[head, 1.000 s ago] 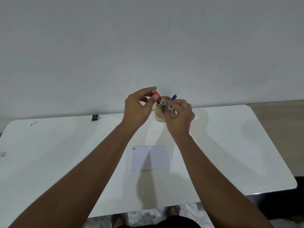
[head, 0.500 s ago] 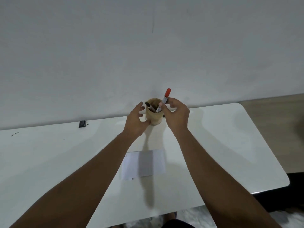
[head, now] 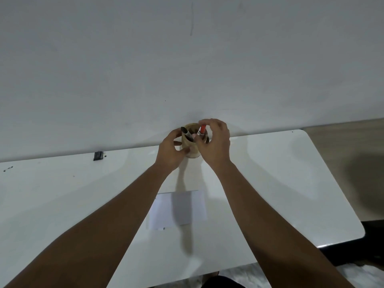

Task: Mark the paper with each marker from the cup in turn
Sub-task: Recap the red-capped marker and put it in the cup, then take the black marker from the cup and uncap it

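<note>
A tan cup [head: 192, 151] stands at the far edge of the white table [head: 270, 183], against the wall. My left hand [head: 171, 150] is wrapped around the cup's left side. My right hand [head: 215, 143] pinches the red-capped marker [head: 202, 129], which stands upright with its lower part inside the cup. A black-capped marker [head: 185, 133] leans out of the cup to the left. The white paper [head: 179, 208] lies flat nearer to me, between my forearms, with a small mark at its near edge.
A small black object [head: 98, 155] lies at the table's far edge to the left, with a few dark specks [head: 8, 168] further left. The table's rounded right corner [head: 361, 231] drops off to a dark floor. The wall rises right behind the cup.
My right hand has lowered the red-capped marker into the cup. My left hand has closed in from beside the cup to grip its side.
</note>
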